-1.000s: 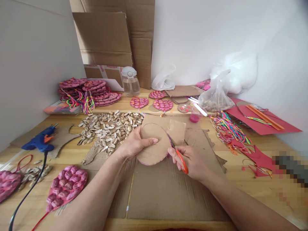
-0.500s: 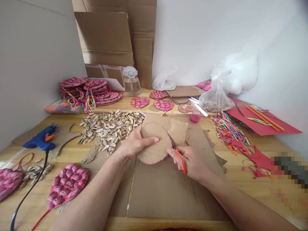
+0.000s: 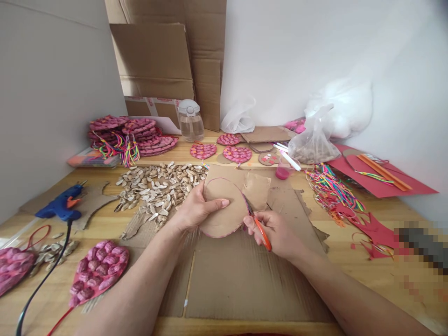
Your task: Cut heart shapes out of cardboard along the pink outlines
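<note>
**When you're snipping a curve, steer the cardboard**

Since your left hand's (image 3: pixel 192 208) grip is clamped on the cardboard piece (image 3: pixel 224 219) over the big cardboard sheet (image 3: pixel 245 284), and your right hand's (image 3: pixel 278 233) grip is wrapped round the orange scissors (image 3: pixel 262 232), I'd take short bites along the purple line (image 3: pixel 221 178) and turn the piece, not your wrist.

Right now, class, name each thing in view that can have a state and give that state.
Left hand, closed on the circle
Right hand, closed on the scissors
Scissors, blades at the circle's edge, opening unclear
Cardboard circle, partly cut out
Bottle, upright, lid on
Cup, holding something pink
Glue gun, lying down, power unclear
Peanut shells, loose, spread out
</note>
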Tool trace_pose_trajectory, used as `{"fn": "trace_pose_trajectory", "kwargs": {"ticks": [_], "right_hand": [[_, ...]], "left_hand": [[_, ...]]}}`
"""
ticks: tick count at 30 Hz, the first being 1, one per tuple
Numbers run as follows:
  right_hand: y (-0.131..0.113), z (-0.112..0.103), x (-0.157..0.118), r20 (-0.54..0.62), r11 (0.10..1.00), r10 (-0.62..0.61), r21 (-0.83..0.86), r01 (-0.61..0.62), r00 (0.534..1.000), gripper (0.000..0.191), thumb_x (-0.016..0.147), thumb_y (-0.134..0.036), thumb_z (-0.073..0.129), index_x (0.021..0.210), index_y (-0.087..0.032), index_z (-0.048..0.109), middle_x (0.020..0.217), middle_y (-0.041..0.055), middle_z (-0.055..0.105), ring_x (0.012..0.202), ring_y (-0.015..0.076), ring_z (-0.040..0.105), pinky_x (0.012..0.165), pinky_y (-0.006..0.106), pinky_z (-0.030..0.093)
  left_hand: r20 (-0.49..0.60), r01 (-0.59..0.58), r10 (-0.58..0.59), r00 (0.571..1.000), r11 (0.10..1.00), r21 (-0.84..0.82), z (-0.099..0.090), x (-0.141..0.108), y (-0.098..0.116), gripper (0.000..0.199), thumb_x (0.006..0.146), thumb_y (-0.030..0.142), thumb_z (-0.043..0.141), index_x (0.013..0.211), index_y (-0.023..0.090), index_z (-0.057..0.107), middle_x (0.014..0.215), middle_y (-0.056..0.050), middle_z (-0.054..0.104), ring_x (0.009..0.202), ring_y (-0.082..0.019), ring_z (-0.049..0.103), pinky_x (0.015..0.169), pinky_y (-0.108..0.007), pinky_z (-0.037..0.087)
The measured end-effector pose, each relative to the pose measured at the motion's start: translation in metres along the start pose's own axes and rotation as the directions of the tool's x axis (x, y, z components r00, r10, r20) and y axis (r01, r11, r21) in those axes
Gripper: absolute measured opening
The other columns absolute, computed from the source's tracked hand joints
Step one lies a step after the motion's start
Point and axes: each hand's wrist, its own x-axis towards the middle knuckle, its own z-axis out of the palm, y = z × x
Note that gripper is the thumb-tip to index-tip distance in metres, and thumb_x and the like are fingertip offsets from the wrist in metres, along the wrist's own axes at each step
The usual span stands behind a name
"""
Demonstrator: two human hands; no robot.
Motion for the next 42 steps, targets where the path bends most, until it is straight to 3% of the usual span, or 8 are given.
{"fn": "trace_pose_trajectory", "kwargs": {"ticks": [7,13,17,19,24,28,34,42], "right_hand": [[-0.003,-0.002,0.000,0.056,0.998,0.007,0.064,-0.011,0.998,0.054,0.083,-0.067,0.063,0.064,-0.018,0.049,0.059,-0.0043,0.049,0.047,0.0066,0.039,0.046,0.022,0.027],[-0.004,-0.004,0.001,-0.053,0.998,0.057,-0.013,-0.058,0.997,0.047,0.077,-0.057,0.076,0.065,-0.018,0.052,0.052,-0.0062,0.045,0.047,0.0074,0.036,0.047,0.023,0.025],[0.000,-0.014,0.011,-0.268,0.967,-0.093,0.204,0.151,0.959,0.041,0.080,-0.057,0.074,0.077,-0.019,0.058,0.067,-0.0015,0.060,0.057,0.0101,0.049,0.053,0.024,0.038],[0.000,-0.019,0.014,-0.305,0.915,-0.135,0.328,0.237,0.943,0.039,0.077,-0.055,0.077,0.087,-0.020,0.063,0.079,0.0005,0.066,0.064,0.0122,0.056,0.057,0.025,0.044],[-0.009,-0.018,0.013,-0.138,0.864,-0.178,0.452,0.222,0.974,0.040,0.075,-0.043,0.080,0.109,-0.024,0.069,0.111,0.0073,0.074,0.101,0.0261,0.068,0.081,0.038,0.055],[-0.010,-0.018,0.011,-0.083,0.853,-0.218,0.468,0.231,0.972,0.045,0.080,-0.036,0.076,0.123,-0.026,0.069,0.118,0.0072,0.074,0.119,0.0296,0.064,0.102,0.048,0.049],[-0.006,-0.024,0.013,-0.068,0.856,-0.209,0.469,0.216,0.976,0.054,0.076,-0.036,0.079,0.127,-0.025,0.067,0.116,0.0089,0.076,0.122,0.0310,0.063,0.105,0.051,0.048],[-0.004,-0.024,0.009,-0.023,0.850,-0.191,0.496,0.177,0.981,0.054,0.077,-0.040,0.077,0.128,-0.026,0.066,0.119,0.0092,0.075,0.123,0.0316,0.063,0.103,0.051,0.049]], "left_hand": [[-0.066,-0.037,0.037,0.997,0.999,0.004,-0.003,0.002,0.001,0.062,0.060,0.032,0.092,0.112,0.018,0.061,0.103,-0.008,0.076,0.092,-0.027,0.072,0.076,-0.033,0.059],[-0.325,-0.176,0.143,0.935,0.981,-0.077,-0.015,0.006,0.009,0.070,0.059,0.031,0.092,0.120,0.018,0.059,0.110,-0.008,0.074,0.096,-0.024,0.072,0.081,-0.031,0.058],[-0.195,-0.095,0.070,0.978,0.988,-0.119,-0.006,0.004,0.004,0.067,0.060,0.031,0.092,0.117,0.018,0.061,0.110,-0.009,0.075,0.097,-0.026,0.072,0.082,-0.033,0.059],[-0.126,-0.037,0.020,0.992,0.991,-0.131,0.002,0.002,-0.001,0.065,0.060,0.030,0.092,0.116,0.017,0.062,0.107,-0.009,0.076,0.095,-0.026,0.073,0.082,-0.034,0.059],[0.005,0.084,-0.084,0.996,0.988,-0.129,0.016,-0.002,-0.015,0.062,0.059,0.030,0.093,0.112,0.016,0.065,0.105,-0.010,0.077,0.094,-0.028,0.073,0.080,-0.036,0.060],[0.078,0.176,-0.164,0.983,0.969,-0.176,0.019,-0.003,-0.022,0.057,0.060,0.029,0.092,0.110,0.015,0.067,0.102,-0.011,0.078,0.089,-0.027,0.074,0.078,-0.036,0.060],[0.110,0.223,-0.200,0.974,0.935,-0.274,0.020,-0.004,-0.021,0.051,0.061,0.022,0.092,0.106,0.016,0.069,0.096,-0.007,0.079,0.079,-0.021,0.074,0.074,-0.031,0.059],[0.260,0.390,-0.311,0.914,0.848,-0.358,0.030,-0.008,-0.022,0.043,0.059,0.024,0.093,0.097,0.015,0.075,0.090,-0.009,0.079,0.077,-0.021,0.074,0.075,-0.029,0.058]]}}
